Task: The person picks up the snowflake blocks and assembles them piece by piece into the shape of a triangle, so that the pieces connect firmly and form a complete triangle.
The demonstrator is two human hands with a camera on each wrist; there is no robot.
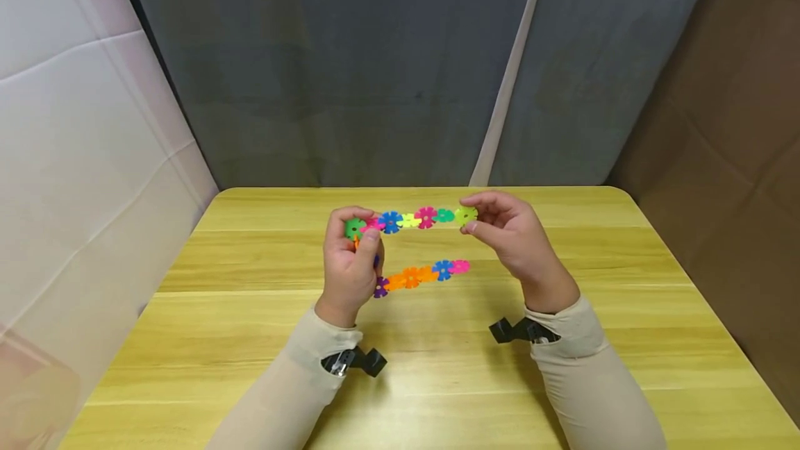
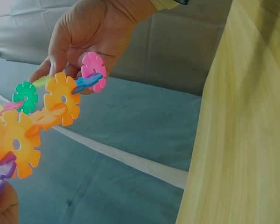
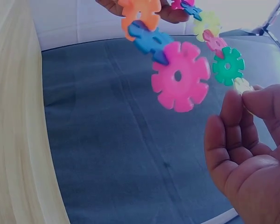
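A chain of colourful snowflake-shaped plastic discs [image 1: 409, 220] is held above the wooden table [image 1: 250, 353], bent into two rows. My left hand [image 1: 362, 229] grips the bend at its left end, around a green disc [image 1: 353, 228]. My right hand [image 1: 469, 221] pinches the lime disc [image 1: 465, 214] ending the upper row. The lower row [image 1: 419, 275] of purple, orange, blue and pink discs hangs free to the right. In the left wrist view the orange discs [image 2: 60, 100] are close up, with the right hand [image 2: 84, 37] behind. The right wrist view shows the pink end disc [image 3: 179, 81] and my right hand [image 3: 245, 98].
A grey cloth backdrop [image 1: 375, 75] hangs behind the table. A white panel [image 1: 75, 158] stands at the left and brown cardboard [image 1: 737, 123] at the right. Black camera clips [image 1: 353, 361] sit on both wrists.
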